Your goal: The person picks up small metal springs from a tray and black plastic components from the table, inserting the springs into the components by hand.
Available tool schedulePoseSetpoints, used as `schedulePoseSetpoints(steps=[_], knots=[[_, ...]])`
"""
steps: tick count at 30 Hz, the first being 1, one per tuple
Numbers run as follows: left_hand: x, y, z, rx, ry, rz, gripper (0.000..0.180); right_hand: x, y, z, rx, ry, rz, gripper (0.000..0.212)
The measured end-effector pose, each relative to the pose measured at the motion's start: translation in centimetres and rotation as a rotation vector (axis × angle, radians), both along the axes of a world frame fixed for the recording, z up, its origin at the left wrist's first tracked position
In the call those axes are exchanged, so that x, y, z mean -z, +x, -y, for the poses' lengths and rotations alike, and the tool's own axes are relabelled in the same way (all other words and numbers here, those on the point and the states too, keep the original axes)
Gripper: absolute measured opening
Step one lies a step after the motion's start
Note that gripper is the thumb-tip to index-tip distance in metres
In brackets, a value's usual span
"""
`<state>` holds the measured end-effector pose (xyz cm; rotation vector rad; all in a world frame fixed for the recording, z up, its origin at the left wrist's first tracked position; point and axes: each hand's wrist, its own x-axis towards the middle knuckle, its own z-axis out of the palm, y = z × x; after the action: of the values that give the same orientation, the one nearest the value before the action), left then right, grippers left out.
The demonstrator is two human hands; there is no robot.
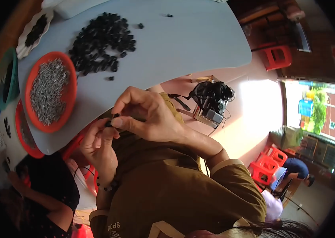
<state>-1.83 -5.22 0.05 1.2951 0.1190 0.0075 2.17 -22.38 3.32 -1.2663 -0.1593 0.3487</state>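
Observation:
Just off the table's near edge, my left hand (101,144) and my right hand (151,118) meet fingertip to fingertip. Pinched in the left fingers is a small black part (108,124). Between my right thumb and forefinger shows another bit of black (116,116); whether it belongs to the same part I cannot tell. A heap of small black parts (103,39) lies on the pale table (183,47) beyond my hands. To their left stands an orange-red bowl (72,97) full of small silvery metal pieces (48,93).
A white scalloped dish (24,50), a teal bowl (14,75) and a second red bowl (21,119) line the left side. Another person's arm (42,200) reaches in at lower left. Right of the table, a wooden stool (205,119) carries a black bag (211,95). Red stools (264,168) stand farther off.

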Motion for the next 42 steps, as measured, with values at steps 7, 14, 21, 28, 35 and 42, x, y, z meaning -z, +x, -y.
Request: schedulePoseSetpoints(steps=[7, 14, 21, 28, 35, 42], knots=[[-0.4, 1.0, 3.0, -0.013, 0.005, -0.016, 0.020, 1.6, -0.6, 2.1, 0.052, 0.277, -0.038, 0.014], [-0.4, 2.0, 5.0, 0.010, 0.029, -0.043, 0.020, 2.0, -0.5, 4.2, 0.096, 0.186, 0.063, 0.016], [-0.9, 2.9, 6.8, 0.029, 0.037, -0.041, 0.024, 2.4, -0.3, 6.0, 0.123, 0.294, 0.043, 0.015], [-1.5, 3.5, 8.6, 0.050, 0.081, -0.049, 0.027, 3.1, 0.0, 7.6, 0.211, 0.238, 0.168, 0.011], [-1.5, 3.7, 9.5, 0.059, 0.120, -0.056, 0.026, 3.4, -0.1, 8.2, 0.222, 0.340, 0.066, 0.013], [-1.8, 3.9, 10.4, 0.087, 0.139, -0.063, 0.024, 3.4, 0.1, 8.6, 0.221, 0.466, -0.021, 0.015]])
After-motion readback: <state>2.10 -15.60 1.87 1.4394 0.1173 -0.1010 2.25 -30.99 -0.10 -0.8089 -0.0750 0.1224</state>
